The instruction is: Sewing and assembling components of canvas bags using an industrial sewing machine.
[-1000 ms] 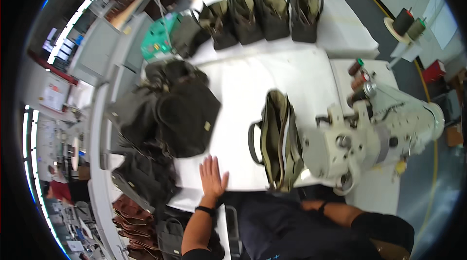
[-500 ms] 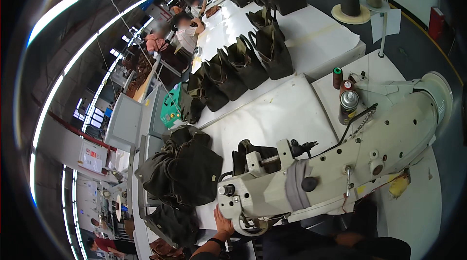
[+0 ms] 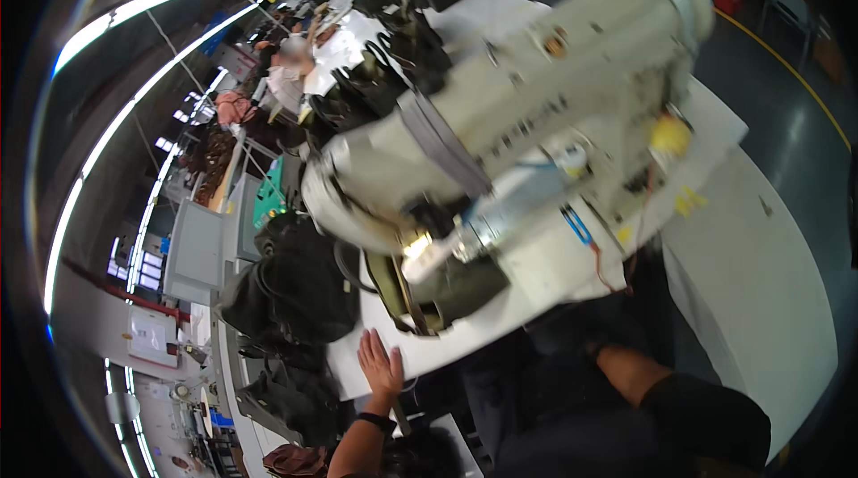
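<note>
My left hand (image 3: 382,369) lies flat on the white tabletop near its front edge, fingers stretched out and holding nothing. Just beyond it, an olive-green bag (image 3: 474,286) with a brown-trimmed edge rests under the head of a large cream sewing machine (image 3: 536,76). A small lamp glows by the machine's needle area, which is blurred. My right forearm (image 3: 630,373) reaches in from the lower right over dark clothing; the fingers of that hand are hidden in shadow. Left of my left hand lies a heap of dark green bags (image 3: 290,286).
Further dark bags (image 3: 286,398) lie at the lower left, beside brown leather pieces (image 3: 295,460). A row of bags (image 3: 357,89) stands behind the machine. Blue-handled snips (image 3: 576,226) lie on the machine's bed. People (image 3: 288,76) work at the far table.
The view has swung, so the machine sits higher and further left and shows its near side. The bag under its head is now plain. My left hand has come out from beside the machine.
</note>
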{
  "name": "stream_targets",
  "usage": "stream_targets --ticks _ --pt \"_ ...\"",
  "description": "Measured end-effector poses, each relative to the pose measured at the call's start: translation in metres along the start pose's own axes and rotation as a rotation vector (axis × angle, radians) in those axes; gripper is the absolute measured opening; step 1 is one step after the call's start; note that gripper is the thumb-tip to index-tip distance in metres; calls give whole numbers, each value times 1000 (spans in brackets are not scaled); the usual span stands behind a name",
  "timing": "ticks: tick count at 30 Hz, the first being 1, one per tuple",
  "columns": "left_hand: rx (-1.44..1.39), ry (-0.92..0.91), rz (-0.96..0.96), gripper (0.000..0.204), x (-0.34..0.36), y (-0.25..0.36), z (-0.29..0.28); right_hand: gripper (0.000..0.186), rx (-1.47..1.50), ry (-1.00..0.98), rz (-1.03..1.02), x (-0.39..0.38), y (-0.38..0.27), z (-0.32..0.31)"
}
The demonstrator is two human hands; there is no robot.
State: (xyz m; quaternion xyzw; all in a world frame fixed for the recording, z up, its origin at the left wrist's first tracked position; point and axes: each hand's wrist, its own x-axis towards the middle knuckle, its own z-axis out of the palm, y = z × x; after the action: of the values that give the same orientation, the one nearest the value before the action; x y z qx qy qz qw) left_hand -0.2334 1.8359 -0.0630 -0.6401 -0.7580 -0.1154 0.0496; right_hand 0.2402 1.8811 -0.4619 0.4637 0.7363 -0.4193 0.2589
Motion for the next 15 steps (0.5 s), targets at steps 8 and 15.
stream_targets --ticks 8,15 --pt "-198 175 -113 66 -3 -13 3 36 -65 157 -463 -136 -98 -149" --pt "-613 587 98 47 37 168 -81 44 176 287 -590 -279 -65 -183"
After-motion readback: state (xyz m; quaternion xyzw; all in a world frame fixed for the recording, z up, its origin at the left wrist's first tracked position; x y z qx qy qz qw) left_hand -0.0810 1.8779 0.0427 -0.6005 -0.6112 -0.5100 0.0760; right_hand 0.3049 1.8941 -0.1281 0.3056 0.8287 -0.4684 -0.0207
